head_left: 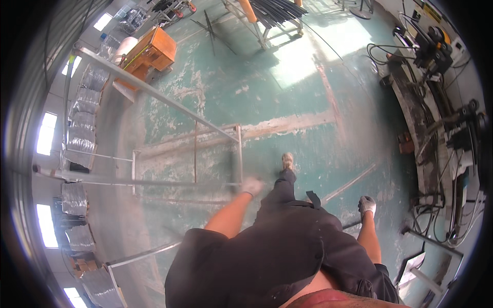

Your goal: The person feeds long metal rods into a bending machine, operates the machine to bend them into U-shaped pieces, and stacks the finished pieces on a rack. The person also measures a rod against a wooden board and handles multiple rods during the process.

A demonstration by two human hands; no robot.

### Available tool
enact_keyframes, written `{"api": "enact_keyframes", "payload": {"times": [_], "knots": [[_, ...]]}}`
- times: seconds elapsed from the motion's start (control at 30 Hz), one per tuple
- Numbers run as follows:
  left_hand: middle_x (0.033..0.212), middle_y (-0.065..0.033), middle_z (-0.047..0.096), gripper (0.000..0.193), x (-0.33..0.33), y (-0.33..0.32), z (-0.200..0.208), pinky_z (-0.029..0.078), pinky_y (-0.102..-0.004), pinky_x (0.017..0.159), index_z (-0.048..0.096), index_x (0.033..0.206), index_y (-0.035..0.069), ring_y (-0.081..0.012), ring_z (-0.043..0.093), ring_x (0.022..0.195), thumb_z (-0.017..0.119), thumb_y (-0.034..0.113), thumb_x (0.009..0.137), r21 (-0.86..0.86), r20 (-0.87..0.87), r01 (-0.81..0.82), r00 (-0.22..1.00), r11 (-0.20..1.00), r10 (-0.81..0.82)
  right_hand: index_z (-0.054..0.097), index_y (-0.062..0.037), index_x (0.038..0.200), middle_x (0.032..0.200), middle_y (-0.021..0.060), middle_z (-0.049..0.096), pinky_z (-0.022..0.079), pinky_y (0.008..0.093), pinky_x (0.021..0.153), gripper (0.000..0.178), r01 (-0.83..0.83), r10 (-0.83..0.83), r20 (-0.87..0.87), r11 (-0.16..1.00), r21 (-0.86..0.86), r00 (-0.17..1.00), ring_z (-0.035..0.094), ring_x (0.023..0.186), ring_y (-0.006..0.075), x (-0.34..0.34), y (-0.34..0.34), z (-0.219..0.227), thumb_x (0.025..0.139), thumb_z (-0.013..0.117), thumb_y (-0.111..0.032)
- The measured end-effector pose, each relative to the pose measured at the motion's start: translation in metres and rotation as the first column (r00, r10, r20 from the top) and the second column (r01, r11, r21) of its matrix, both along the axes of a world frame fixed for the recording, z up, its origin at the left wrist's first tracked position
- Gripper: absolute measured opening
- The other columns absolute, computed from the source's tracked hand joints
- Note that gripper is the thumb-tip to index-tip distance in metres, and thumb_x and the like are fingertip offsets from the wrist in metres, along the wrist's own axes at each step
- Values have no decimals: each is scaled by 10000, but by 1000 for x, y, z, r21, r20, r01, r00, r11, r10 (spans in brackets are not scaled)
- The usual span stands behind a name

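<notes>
My left hand [251,186], in a pale work glove, is blurred beside the end of a light metal frame [154,96]. Whether its fingers touch that frame's lower rail cannot be made out. The frame has long rails and thin uprights, and stretches away to my left. Out to the right, my right hand [366,204] hangs away from my body in a grey-white glove with dark fingertips. Its fingers are curled in, and nothing shows in them. One shoe [287,161] is ahead of me on the worn green floor.
An orange-brown wooden desk [156,49] stands at the far left. Ahead, a rack [264,36] carries dark rods. Machinery with cables [436,49] lines the right side. Silvery wrapped bundles [82,138] line the left wall, and another metal frame [144,254] is at lower left.
</notes>
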State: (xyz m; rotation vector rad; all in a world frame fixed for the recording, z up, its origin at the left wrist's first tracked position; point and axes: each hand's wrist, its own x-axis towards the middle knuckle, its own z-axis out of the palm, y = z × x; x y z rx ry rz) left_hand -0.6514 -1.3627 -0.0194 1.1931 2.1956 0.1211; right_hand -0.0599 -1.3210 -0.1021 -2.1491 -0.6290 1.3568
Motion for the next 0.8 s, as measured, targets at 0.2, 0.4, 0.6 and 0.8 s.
{"api": "enact_keyframes", "payload": {"times": [0.2, 0.4, 0.6, 0.8], "knots": [[1289, -264, 770, 417, 26, 120, -8, 552, -499, 1124, 803, 1274, 91, -465, 705, 1275, 586, 245, 953, -10, 239, -19, 971, 1000, 21, 772, 6, 1195, 804, 44, 705, 511, 329, 557, 308, -100, 103, 23, 991, -83, 994, 647, 642, 150, -62, 118, 6, 1013, 704, -232], [1254, -259, 782, 391, -104, 280, -5, 570, -504, 1083, 803, 1231, 76, -453, 727, 1234, 591, 285, 977, -87, 137, 91, 988, 992, -78, 750, -18, 1146, 767, 53, 669, 503, 371, 516, 236, -277, 293, 8, 913, -300, 956, 639, 594, 199, -143, 206, 39, 1015, 690, -205], [1124, -205, 821, 355, -203, 377, -34, 607, -467, 986, 787, 1163, 13, -393, 783, 1105, 627, 289, 1010, 11, 246, -115, 963, 993, 109, 748, -23, 1214, 800, 45, 689, 512, 367, 532, 276, -252, 273, 20, 913, -320, 962, 650, 622, 190, -228, 327, 61, 1014, 682, -202], [1140, -243, 807, 359, -229, 445, -49, 587, -468, 990, 827, 1107, 13, -366, 779, 1116, 671, 310, 981, 4, 234, 72, 970, 997, -70, 763, -28, 1191, 781, 47, 689, 507, 376, 527, 289, -272, 272, -43, 914, -302, 961, 635, 600, 188, -294, 486, -11, 1000, 689, -232]]}}
